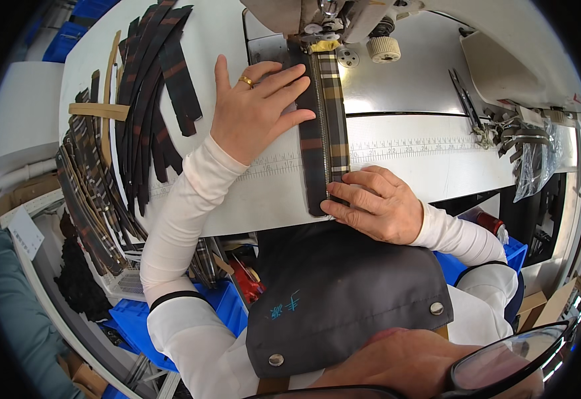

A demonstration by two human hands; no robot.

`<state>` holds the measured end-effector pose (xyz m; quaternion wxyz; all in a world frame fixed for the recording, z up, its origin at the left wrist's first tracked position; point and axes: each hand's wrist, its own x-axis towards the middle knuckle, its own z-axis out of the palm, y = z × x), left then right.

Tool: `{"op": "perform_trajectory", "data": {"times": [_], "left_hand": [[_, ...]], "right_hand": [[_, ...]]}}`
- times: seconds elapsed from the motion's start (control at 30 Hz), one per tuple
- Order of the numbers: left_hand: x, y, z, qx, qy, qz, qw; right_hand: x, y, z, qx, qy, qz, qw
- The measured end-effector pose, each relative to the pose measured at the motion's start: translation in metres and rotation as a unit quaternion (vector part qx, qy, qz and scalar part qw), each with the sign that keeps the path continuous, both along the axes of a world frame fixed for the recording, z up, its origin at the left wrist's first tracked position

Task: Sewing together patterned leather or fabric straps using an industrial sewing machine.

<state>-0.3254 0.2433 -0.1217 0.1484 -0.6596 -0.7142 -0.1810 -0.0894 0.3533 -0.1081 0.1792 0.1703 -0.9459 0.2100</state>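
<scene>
A long zipper (323, 143) lies upright in view between a dark fabric strip (311, 156) with reddish bands and a plaid strip (335, 123). Its far end reaches under the presser foot of a sewing machine (317, 32), beside a small yellow piece (324, 46). My left hand (257, 110), a ring on one finger, rests flat with spread fingers, their tips on the dark strip near the foot. At the near end, my right hand (383, 206) has curled fingers on the plaid edge and grips the layered piece; the underside of this grip is hidden.
Dark strips (147, 86) and a bundle of plaid strips (91, 193) lie at the left. A printed ruler (410, 145) crosses the white table. Tweezers-like snips (464, 100) and a clear plastic bag (540, 166) sit at the right. Blue bins (134, 326) stand below.
</scene>
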Motion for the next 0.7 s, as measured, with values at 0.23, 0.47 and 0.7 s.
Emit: {"op": "perform_trajectory", "data": {"times": [0.23,0.47,0.7], "left_hand": [[-0.001,0.001,-0.001,0.02,0.006,0.012,1.0],[0.002,0.001,0.002,0.021,-0.02,0.015,0.999],[0.007,0.001,0.003,-0.005,0.004,0.031,1.0]], "right_hand": [[-0.006,0.002,0.001,0.009,-0.003,-0.015,1.0],[-0.009,0.006,0.0,0.006,-0.002,-0.015,1.0],[-0.017,0.016,0.002,0.022,-0.006,-0.012,1.0]]}}
